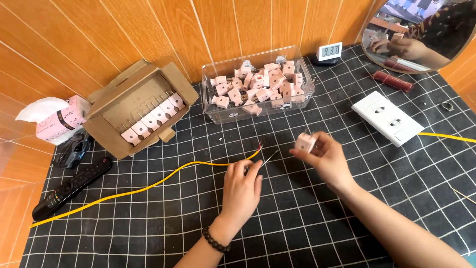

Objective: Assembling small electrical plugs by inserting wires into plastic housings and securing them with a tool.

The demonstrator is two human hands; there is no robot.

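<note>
Landmark: clear plastic bin [213, 106] of pink plug blocks [258, 89], standing at the back of the black gridded mat [317, 233] against the wood-panel wall.

Left hand [241, 191]: in front of the bin, toward the near edge of the mat. Fingers closed together on the yellow cable [148, 186], gripping it close to its stripped end. Bare wire tips [265, 153] stick out past the fingers, splayed, pointing toward the bin. Dark bead bracelet [216, 241] on the wrist. The cable trails away from the hand to the left across the mat, well clear of the bin.

Right hand [325, 159]: in front of the bin's right corner. Thumb and fingertips pinched on one pink plug block [305, 142], held up off the mat, just right of the wire tips and not touching them.

Left of the bin: open cardboard box [134, 106] with a row of pink blocks laid flat inside. Farther left, a pink tissue pack [57, 121]; in front of that, a black remote [72, 187].

Right of the bin: small digital clock [329, 51] close to its back corner, white wall socket plate [386, 118] on the mat, red-handled tool [393, 81] behind the plate, round mirror [416, 32] leaning at the far corner.
</note>
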